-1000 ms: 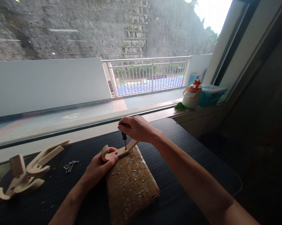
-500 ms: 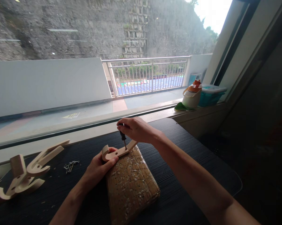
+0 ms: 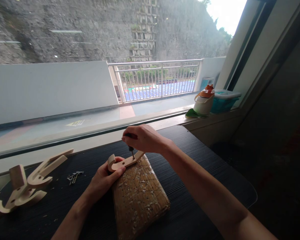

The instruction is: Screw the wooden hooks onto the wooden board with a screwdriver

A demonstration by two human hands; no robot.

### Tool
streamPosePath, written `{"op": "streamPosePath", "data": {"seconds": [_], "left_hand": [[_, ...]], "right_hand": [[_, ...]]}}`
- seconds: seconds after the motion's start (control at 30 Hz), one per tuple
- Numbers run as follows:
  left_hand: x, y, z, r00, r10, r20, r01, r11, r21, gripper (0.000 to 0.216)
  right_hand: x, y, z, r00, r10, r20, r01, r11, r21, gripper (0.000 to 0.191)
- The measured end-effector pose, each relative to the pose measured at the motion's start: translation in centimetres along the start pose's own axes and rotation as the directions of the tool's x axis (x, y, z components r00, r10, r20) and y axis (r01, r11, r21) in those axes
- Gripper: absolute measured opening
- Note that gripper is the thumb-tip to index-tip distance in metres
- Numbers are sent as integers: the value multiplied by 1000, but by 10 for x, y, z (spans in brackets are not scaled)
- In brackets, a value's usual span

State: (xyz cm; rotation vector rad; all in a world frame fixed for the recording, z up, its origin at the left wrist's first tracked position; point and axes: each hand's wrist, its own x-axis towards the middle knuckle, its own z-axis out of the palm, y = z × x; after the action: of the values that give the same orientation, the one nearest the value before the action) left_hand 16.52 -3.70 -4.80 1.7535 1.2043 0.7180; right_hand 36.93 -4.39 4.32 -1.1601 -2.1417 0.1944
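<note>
My right hand (image 3: 145,137) is closed around the dark handle of a screwdriver (image 3: 131,149). Its shaft points down, with the tip at a hole in a pale wooden hook (image 3: 127,162). Fingers and thumb of my left hand (image 3: 107,176) grip the hook by its curved end; another hole shows between that end and the screwdriver. The hook rests on the far end of a worn, brown, tape-wrapped block (image 3: 141,196) pitted with small holes. Whether a screw sits under the tip is too small to tell.
Several more wooden hooks (image 3: 41,176) lie at the left of the dark table (image 3: 189,166). Beside them is a small pile of screws (image 3: 75,177). On the window sill stand a bottle with an orange lid (image 3: 204,101) and a teal box (image 3: 226,101).
My right hand has turned slightly on the screwdriver handle, and the fingers have shifted a little left. My left hand and the hook have stayed nearly still.
</note>
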Motion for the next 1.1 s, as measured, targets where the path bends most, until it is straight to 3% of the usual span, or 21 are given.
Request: {"op": "streamPosePath", "data": {"seconds": [0.33, 0.6, 0.97, 1.1], "left_hand": [[0, 0, -1, 1000, -5, 1, 5, 1000, 14, 49], [0, 0, 0, 1000, 0, -3, 0, 1000, 6, 48], [0, 1, -1, 1000, -3, 2, 3, 1000, 23, 48], [0, 0, 0, 1000, -6, -1, 6, 1000, 21, 50]], "right_hand": [[1, 1, 1, 995, 83, -47, -87, 991, -102, 26], [-1, 2, -6, 994, -59, 87, 51, 995, 91, 26], [1, 0, 3, 997, 57, -44, -58, 997, -40, 27], [0, 0, 2, 999, 19, -28, -19, 1000, 13, 23]]}}
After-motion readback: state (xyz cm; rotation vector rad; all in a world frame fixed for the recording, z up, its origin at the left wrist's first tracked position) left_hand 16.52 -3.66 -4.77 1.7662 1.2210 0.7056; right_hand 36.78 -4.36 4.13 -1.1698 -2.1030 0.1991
